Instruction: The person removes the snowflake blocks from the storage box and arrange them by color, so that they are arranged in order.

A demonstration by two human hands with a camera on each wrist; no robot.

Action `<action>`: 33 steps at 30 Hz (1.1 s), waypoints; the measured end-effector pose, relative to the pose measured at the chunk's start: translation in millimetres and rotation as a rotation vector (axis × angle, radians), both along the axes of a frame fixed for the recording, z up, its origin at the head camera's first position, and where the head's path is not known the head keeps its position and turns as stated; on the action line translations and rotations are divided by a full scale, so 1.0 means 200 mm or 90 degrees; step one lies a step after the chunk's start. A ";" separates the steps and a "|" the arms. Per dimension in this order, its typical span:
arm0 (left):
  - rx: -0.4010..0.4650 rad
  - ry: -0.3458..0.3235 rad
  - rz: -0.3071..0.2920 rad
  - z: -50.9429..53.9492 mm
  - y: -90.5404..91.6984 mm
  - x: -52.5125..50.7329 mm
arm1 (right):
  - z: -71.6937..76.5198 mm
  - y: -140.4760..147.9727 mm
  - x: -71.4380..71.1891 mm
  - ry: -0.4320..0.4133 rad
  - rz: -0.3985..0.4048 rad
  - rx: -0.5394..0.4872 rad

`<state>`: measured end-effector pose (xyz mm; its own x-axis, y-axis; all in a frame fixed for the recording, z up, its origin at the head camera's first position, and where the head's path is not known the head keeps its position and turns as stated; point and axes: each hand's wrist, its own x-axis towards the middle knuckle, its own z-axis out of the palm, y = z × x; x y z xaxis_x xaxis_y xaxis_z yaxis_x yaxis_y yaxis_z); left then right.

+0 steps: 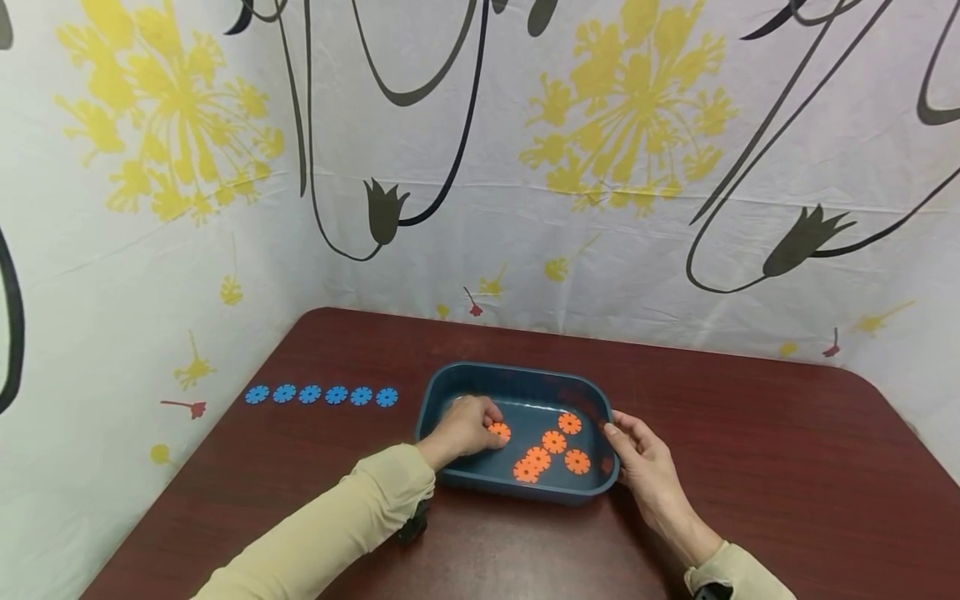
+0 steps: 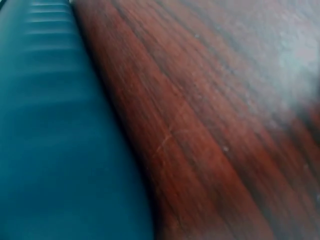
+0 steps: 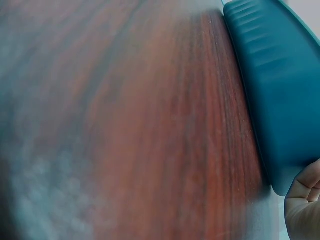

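Note:
A dark teal rectangular tray (image 1: 517, 383) sits on the table in the head view. My left hand (image 1: 463, 427) reaches inside it and pinches an orange notched plastic disc (image 1: 499, 431) between thumb and fingers. Several other orange discs (image 1: 554, 442) lie on the tray's floor towards the right, some overlapping. At the right end, my right hand (image 1: 651, 468) grips the tray's rim, thumb on top and fingers partly hidden outside. The right wrist view shows the tray's outer wall (image 3: 280, 95) with part of that hand (image 3: 304, 207). Only the tray's side (image 2: 60, 150) and table appear in the left wrist view.
Left of the tray, several blue notched discs (image 1: 336, 395) lie in a spaced row on the dark red-brown table (image 1: 780, 450). Behind the table hangs a white cloth (image 1: 480, 150) with yellow and grey flower prints, which also covers the sides.

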<state>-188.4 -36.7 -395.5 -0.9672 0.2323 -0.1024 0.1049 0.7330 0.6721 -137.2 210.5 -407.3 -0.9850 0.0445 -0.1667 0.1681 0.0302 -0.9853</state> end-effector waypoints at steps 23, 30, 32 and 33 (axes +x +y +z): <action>-0.054 0.064 -0.028 0.00 0.01 0.01 | 0.00 0.01 -0.01 -0.015 -0.005 0.006; -0.019 0.040 -0.024 0.00 0.01 0.00 | 0.00 0.00 -0.01 -0.015 -0.004 0.005; 0.003 0.023 -0.016 0.02 0.01 0.00 | 0.00 0.00 -0.01 -0.015 -0.004 0.005; 0.017 0.014 -0.010 0.02 0.00 0.00 | 0.00 0.00 -0.01 -0.015 -0.005 0.005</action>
<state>-189.2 -35.8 -391.1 -0.9652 0.2504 -0.0751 0.1313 0.7128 0.6890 -138.5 211.2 -407.6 -0.9803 0.0531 -0.1902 0.1922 0.0367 -0.9807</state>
